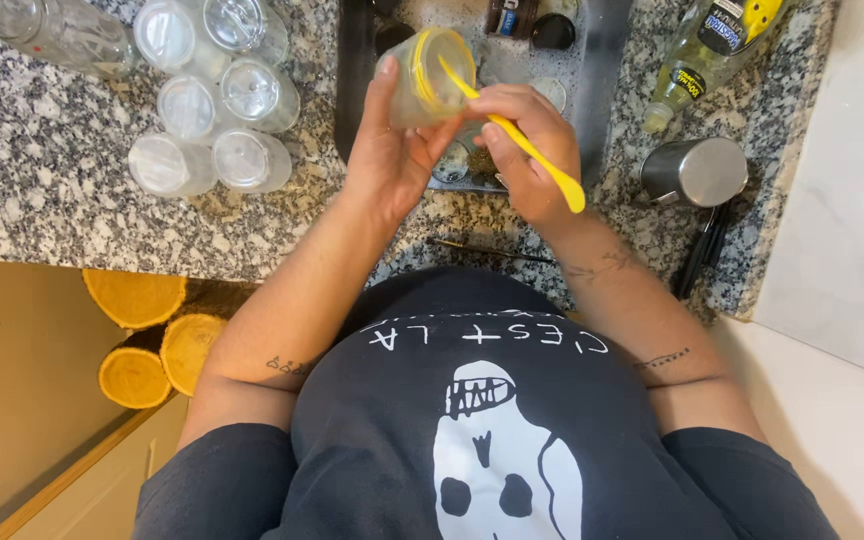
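Here the left hand (392, 150) grips a small clear jar (430, 78) above the sink (592, 80); the right hand (530, 150) is closed around a yellow brush handle (527, 145), its tip inside the jar; 6 upturned jars (214, 100) stand on the granite counter (42, 180).

One head-worn camera looks steeply down, close over the person's chest, with the granite counter (72, 190) filling the frame's top.

- Jar (422, 80): clear glass, yellow rim.
- Brush (522, 140): solid yellow.
- Countertop (52, 180): speckled grey, black and white granite.
- Upturned jars (214, 105): clear glass.
- Cup (697, 170): plain silver metal.
- Shirt (472, 430): black, white skull print.
- Log ends (137, 340): yellow-orange.
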